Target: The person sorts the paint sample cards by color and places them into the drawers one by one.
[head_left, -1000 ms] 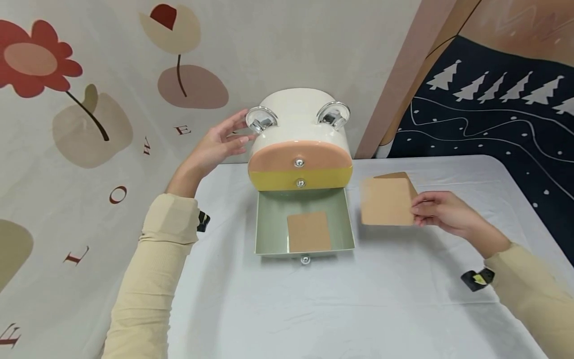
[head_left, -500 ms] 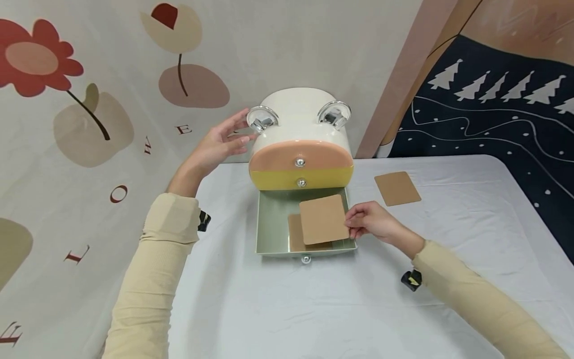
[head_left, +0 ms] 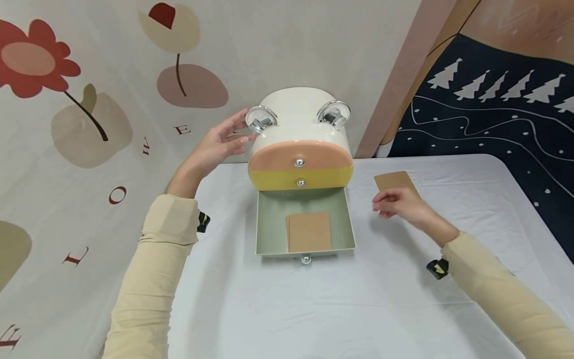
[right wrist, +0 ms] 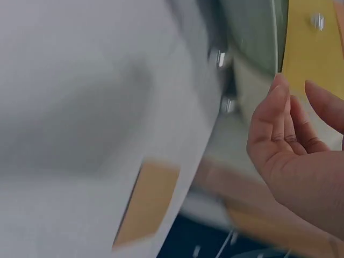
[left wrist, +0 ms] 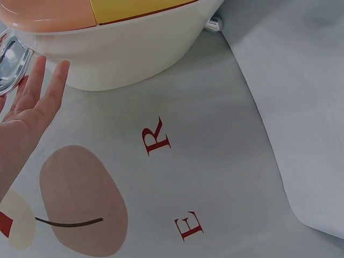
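Observation:
A rounded white cabinet with orange and yellow drawer fronts stands at the back of the table. Its green bottom drawer is pulled out. Two brown square cards lie inside, one overlapping the other. My left hand, fingers extended, rests at the cabinet's left side by a round chrome ornament; the left wrist view shows its fingertips right at the white shell. Holding nothing, my right hand hovers right of the drawer, fingers loosely bent. Behind it a third brown card lies on the table, partly hidden by the hand.
A white cloth covers the table. A printed curtain with flowers and letters hangs behind and to the left. To the right is a dark blue fabric with white trees. The drawer's knob juts forward.
My right hand carried a card leftward from the right side, laid it in the drawer over the other card, let go and moved back right. The left hand stayed put.

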### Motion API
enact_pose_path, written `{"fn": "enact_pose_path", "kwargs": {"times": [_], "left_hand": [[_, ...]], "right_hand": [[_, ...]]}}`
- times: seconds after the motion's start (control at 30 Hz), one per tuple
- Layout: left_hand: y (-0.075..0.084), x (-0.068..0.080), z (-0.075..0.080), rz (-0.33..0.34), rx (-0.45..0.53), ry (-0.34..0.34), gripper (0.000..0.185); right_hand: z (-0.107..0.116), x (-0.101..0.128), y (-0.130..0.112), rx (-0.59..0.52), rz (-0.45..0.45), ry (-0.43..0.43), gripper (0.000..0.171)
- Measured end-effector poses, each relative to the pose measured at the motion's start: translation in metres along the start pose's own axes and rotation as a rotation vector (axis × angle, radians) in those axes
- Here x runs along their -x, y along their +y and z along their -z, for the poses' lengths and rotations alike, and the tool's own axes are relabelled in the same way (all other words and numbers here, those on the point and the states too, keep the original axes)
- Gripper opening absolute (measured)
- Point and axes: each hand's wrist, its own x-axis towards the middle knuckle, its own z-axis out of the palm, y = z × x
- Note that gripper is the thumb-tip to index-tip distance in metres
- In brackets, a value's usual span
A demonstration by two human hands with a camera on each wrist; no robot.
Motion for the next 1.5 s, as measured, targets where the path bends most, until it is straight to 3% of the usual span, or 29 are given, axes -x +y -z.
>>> {"fn": "enact_pose_path", "kwargs": {"times": [0.17, 0.33, 0.43, 0.77, 0.93, 1.13, 1.27, 1.5], "left_hand": [[-0.001, 0.001, 0.000, -0.001, 0.006, 0.001, 0.059], [0.000, 0.001, 0.000, -0.002, -0.003, 0.002, 0.059], [0.000, 0.000, 0.000, 0.005, -0.009, 0.003, 0.059], [0.001, 0.001, -0.001, 0.009, -0.004, -0.001, 0.060], [0.002, 0.001, -0.002, 0.006, 0.001, 0.004, 0.060], [0.001, 0.001, -0.001, 0.009, 0.000, 0.002, 0.060], [0.000, 0.001, 0.000, 0.011, -0.001, -0.003, 0.060], [-0.001, 0.001, 0.000, 0.015, 0.010, -0.006, 0.062]], "right_hand": [[0.048, -0.002, 0.015, 0.086, -0.046, 0.113, 0.034], [0.082, -0.008, 0.036, 0.208, -0.162, 0.131, 0.043], [0.091, -0.013, 0.053, 0.189, -0.215, 0.126, 0.049], [0.081, -0.031, 0.092, 0.136, -0.380, 0.280, 0.070], [0.071, -0.040, 0.100, 0.252, -0.425, 0.388, 0.071], [0.061, -0.040, 0.094, 0.387, -0.438, 0.405, 0.054], [0.063, -0.039, 0.094, 0.323, -0.450, 0.406, 0.044], [0.072, -0.028, 0.093, 0.059, -0.389, 0.361, 0.027]]}}
